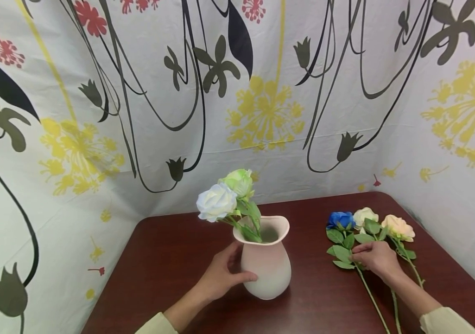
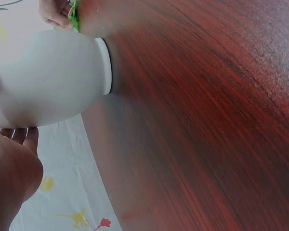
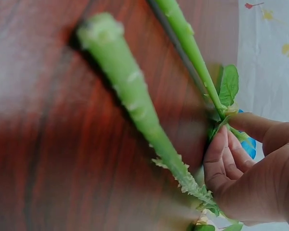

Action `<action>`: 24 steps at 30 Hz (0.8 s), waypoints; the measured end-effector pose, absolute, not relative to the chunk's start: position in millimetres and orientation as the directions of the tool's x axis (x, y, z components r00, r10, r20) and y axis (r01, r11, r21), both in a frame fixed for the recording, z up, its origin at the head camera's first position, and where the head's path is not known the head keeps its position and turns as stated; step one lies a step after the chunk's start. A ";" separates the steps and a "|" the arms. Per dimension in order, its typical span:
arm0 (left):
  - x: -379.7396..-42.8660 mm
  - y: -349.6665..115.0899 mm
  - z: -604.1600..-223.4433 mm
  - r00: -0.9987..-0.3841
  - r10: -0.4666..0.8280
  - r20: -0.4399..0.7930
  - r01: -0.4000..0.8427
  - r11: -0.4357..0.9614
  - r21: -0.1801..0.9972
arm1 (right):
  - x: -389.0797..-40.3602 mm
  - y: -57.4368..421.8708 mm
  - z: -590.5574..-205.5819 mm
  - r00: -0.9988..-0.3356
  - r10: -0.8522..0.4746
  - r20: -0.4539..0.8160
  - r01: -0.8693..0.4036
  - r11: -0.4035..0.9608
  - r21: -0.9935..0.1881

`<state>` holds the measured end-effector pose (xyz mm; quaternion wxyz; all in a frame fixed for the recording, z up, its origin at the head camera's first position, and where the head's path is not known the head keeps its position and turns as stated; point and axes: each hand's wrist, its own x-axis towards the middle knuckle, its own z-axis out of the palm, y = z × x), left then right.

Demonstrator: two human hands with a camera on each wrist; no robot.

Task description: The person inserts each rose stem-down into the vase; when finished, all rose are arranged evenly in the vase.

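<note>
A pale vase (image 1: pixel 267 269) with a wavy pinkish rim stands upright on the table; a white-blue rose (image 1: pixel 216 202) and a light green rose (image 1: pixel 239 183) lean left out of its mouth. My left hand (image 1: pixel 222 273) holds the vase's left side, thumb in front and fingers behind. To the right lie a blue rose (image 1: pixel 340 220), a cream rose (image 1: pixel 364 216) and a peach rose (image 1: pixel 398 227). My right hand (image 1: pixel 376 260) pinches the blue rose by its leafy stem, as the right wrist view shows. That hand hides part of the cream rose's stem.
The dark red wooden table (image 1: pixel 170 269) has rounded far corners. Behind it and at both sides hangs a white cloth (image 1: pixel 149 153) printed with flowers. In the right wrist view, a thorny green stem (image 3: pixel 135 96) lies close to the camera.
</note>
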<state>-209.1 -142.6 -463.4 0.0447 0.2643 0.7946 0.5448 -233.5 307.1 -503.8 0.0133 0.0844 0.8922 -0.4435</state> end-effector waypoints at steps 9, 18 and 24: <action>-209.6 -142.9 -464.2 -0.855 0.471 0.218 0.369 0.257 0.893 | -233.9 303.9 -504.4 -0.990 0.130 -0.061 0.130 0.619 -0.774; -210.7 -142.4 -465.1 -0.847 0.478 0.232 0.385 0.252 0.888 | -232.4 301.1 -500.4 -0.988 0.137 -0.068 0.137 0.598 -0.789; -209.8 -142.9 -463.9 -0.856 0.469 0.217 0.369 0.262 0.892 | -231.2 299.5 -492.5 -0.990 0.112 -0.087 0.134 0.544 -0.828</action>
